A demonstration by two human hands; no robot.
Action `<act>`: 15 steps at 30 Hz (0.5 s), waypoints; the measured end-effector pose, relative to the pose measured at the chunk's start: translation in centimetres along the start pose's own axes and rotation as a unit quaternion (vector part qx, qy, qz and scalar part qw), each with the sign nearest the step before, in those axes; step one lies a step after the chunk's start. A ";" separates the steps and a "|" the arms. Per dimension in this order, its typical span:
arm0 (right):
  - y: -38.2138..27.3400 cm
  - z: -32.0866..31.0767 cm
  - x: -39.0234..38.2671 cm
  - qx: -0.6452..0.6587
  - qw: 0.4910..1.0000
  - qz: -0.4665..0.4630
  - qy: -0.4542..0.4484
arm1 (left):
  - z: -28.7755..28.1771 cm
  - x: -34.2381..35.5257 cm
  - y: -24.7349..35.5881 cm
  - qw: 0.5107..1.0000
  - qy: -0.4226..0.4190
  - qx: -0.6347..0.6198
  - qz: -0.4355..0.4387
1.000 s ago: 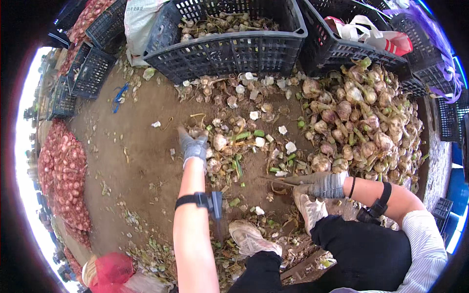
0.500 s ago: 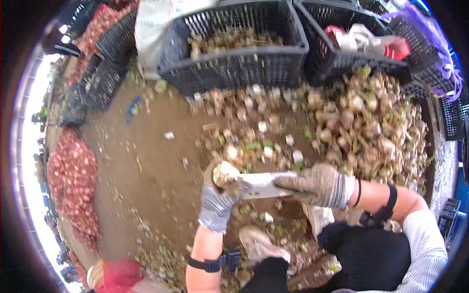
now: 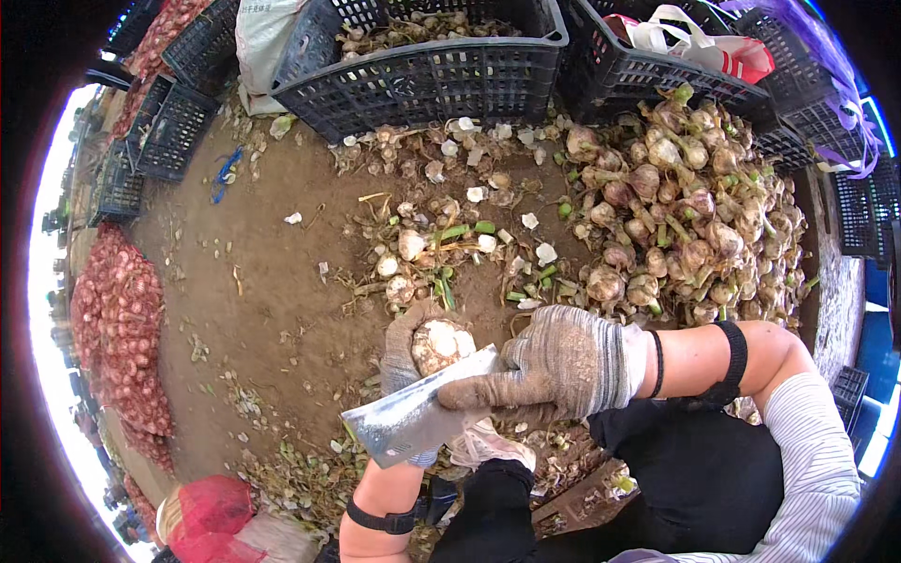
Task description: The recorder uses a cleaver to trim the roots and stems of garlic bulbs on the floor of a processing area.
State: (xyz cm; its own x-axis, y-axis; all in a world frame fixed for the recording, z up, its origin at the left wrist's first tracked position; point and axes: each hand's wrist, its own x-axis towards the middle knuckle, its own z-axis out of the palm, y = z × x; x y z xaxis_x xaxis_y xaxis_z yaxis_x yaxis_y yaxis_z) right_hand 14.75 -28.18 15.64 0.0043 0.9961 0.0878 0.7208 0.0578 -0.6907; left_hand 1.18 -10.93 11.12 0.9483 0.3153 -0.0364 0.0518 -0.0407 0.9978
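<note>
In a striped grey knit glove, my left hand (image 3: 401, 349) is closed round a pale garlic bulb (image 3: 439, 345), its cut face turned up. My right hand (image 3: 563, 366), in a soiled matching glove, grips a broad-bladed knife (image 3: 399, 419); the handle is hidden in the fingers. Its shiny flat blade slants across just below the bulb and covers part of my left hand and wrist. Just beyond my hands, a few trimmed bulbs (image 3: 410, 244) lie among cut green stalks and skins. A large heap of untrimmed garlic (image 3: 694, 216) rises at the right.
Black plastic crates (image 3: 422, 89) line the far side, one partly filled with garlic. Another crate holds a red and white bag (image 3: 690, 42). Red mesh sacks (image 3: 117, 328) of garlic stand at the left. Someone in a red head covering (image 3: 211, 516) is at the lower left.
The knife has swung from level beside the bulb to a slant below it, nearer me. My right hand has shifted left, toward my left hand. The whole view has shifted slightly.
</note>
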 end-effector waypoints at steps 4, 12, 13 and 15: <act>0.1 0.6 -0.4 0.003 1.000 -0.005 0.012 | 0.4 -0.5 0.3 0.998 0.027 0.056 0.004; 5.8 1.5 -5.0 -0.067 0.951 0.296 0.050 | 0.9 -0.9 1.9 0.994 0.061 0.069 0.062; 6.1 1.8 -5.8 0.008 0.964 0.252 0.089 | 0.8 -0.7 2.1 0.992 0.067 0.096 0.045; 6.2 1.6 -6.9 0.121 0.958 0.238 0.106 | 0.3 0.0 2.2 0.989 0.000 0.130 0.075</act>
State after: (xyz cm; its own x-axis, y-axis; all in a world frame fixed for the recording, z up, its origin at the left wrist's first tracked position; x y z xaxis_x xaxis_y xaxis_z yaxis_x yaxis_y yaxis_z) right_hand 18.10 -34.56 9.60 0.4515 0.8790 -0.1535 0.4203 -0.3613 -0.8324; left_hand 1.35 -11.27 13.34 0.9513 0.2874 0.1113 -0.0111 -0.3289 0.9443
